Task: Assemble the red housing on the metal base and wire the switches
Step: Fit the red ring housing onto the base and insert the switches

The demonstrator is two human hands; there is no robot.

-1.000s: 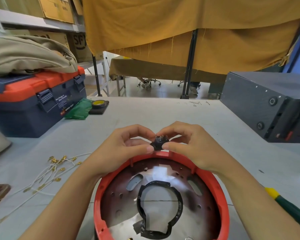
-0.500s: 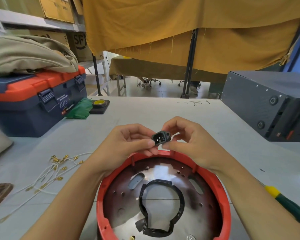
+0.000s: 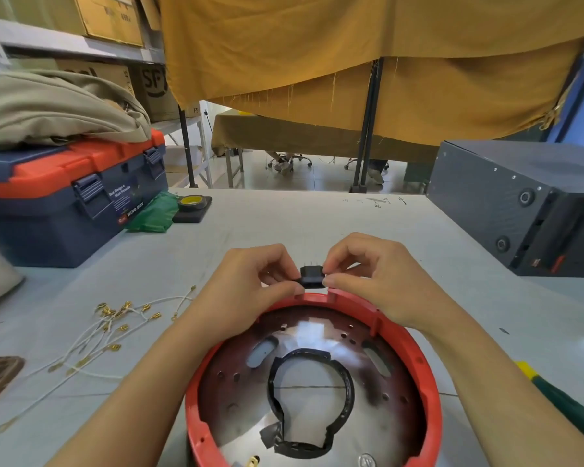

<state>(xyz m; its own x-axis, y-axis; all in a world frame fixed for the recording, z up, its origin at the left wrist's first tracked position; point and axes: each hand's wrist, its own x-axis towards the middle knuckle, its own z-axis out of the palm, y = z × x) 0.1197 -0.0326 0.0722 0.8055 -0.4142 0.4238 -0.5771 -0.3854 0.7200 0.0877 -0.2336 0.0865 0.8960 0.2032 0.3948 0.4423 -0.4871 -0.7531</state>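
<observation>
A round red housing (image 3: 415,352) sits on a shiny metal base (image 3: 311,419) near the table's front edge; a black taped ring lines the base's central opening. Just above a notch in the housing's far rim, a small black socket part (image 3: 311,277) with metal pins on top is pinched from both sides. My left hand (image 3: 250,284) pinches its left end and my right hand (image 3: 375,281) pinches its right end. A bundle of white wires (image 3: 108,328) with brass terminals lies on the table to the left.
A blue and orange toolbox (image 3: 64,197) with a beige cloth on top stands at the left. Beside it are a green bag and a yellow tape roll (image 3: 192,202). A dark metal box (image 3: 520,210) stands at the right. A green and yellow tool handle (image 3: 560,399) lies at the right.
The black socket part has been turned in my fingers: its opening faced me half a second ago, its pins now point up. It sits lower, just over the notch in the red rim.
</observation>
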